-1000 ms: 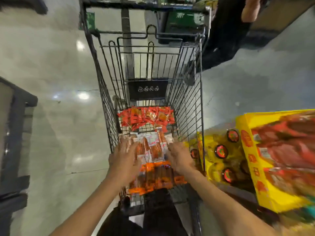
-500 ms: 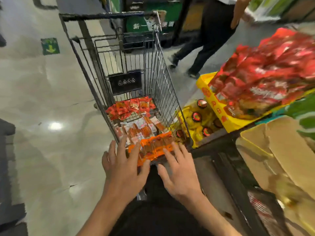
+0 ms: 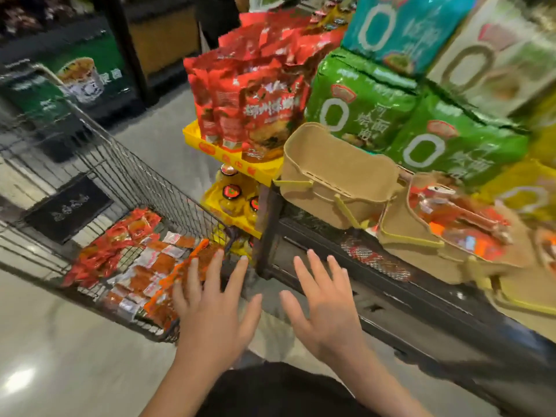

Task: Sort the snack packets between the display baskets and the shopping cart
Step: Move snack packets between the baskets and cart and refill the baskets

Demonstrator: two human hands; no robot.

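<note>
The wire shopping cart (image 3: 99,164) stands at the left with several red, orange and white snack packets (image 3: 135,260) lying on its bottom. My left hand (image 3: 215,302) hovers with fingers spread over the cart's near right corner, holding nothing. My right hand (image 3: 323,299) is spread open too, in front of the dark shelf edge (image 3: 376,296). On the shelf a tan display basket (image 3: 334,179) looks empty; beside it a second tan basket (image 3: 421,236) holds orange-red snack packets (image 3: 460,218).
Big red bags (image 3: 249,94) in a yellow tray (image 3: 228,152) and green bags (image 3: 361,103) are stacked behind the baskets. Yellow bottles with red caps (image 3: 231,194) sit below the tray. A person in dark trousers (image 3: 216,16) stands beyond. Pale floor lies to the left.
The view has swung right from the cart to the shelf. Both hands have lifted off the packets in the cart and moved right, still holding nothing.
</note>
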